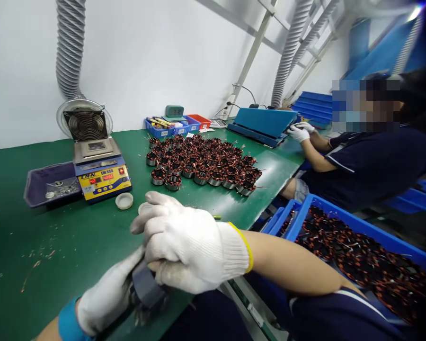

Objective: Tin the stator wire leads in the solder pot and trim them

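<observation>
My left hand (104, 296), in a white glove, grips a dark grey round part (147, 286) low over the front of the green table. Just above that part is my right hand (184, 241), also in a white glove, its fingers bent and thumb pressed in. Whatever my right fingers hold is hidden behind the glove. Beyond my hands stand many motor stators (202, 163) with copper windings, grouped close together. A small white round lid (124, 201) lies left of my right fingertips.
A yellow-and-blue solder pot (104, 182) with a fan stands at back left, beside a dark bin (51, 182). Blue crates (305, 213) of stators sit low at right. A gloved co-worker (369, 147) works by a blue panel (264, 122).
</observation>
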{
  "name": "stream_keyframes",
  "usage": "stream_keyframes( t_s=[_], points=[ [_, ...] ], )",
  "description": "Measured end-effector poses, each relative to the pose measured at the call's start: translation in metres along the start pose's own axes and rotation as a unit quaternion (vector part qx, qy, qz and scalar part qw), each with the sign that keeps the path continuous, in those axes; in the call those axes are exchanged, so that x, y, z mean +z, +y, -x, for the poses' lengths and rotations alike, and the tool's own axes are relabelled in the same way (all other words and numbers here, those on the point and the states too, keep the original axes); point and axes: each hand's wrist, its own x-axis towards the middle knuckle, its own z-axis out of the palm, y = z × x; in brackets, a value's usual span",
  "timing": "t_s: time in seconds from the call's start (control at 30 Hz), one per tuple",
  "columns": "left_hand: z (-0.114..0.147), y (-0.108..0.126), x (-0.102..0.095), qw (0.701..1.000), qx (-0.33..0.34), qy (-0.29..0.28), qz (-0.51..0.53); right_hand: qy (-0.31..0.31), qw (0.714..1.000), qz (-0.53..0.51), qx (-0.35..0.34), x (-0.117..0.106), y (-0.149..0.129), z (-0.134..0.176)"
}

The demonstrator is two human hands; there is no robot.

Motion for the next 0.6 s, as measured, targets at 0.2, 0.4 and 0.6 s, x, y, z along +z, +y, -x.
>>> stream_keyframes(
  t_s=[0.2,0.4,0.6],
  points=[
    [0.002,0.035,0.0,0.984,0.041,0.018,0.17,0.065,0.994,0.082,0.022,-0.003,-0.003,-0.001],
    [-0.004,0.022,0.005,0.994,0.003,0.027,0.108,0.009,0.999,0.029,-0.02,-0.001,-0.001,-0.019],
    [0.002,0.031,0.001,0.985,-0.034,-0.031,0.165,0.093,0.993,0.076,0.007,0.004,0.005,-0.01]
  ],
)
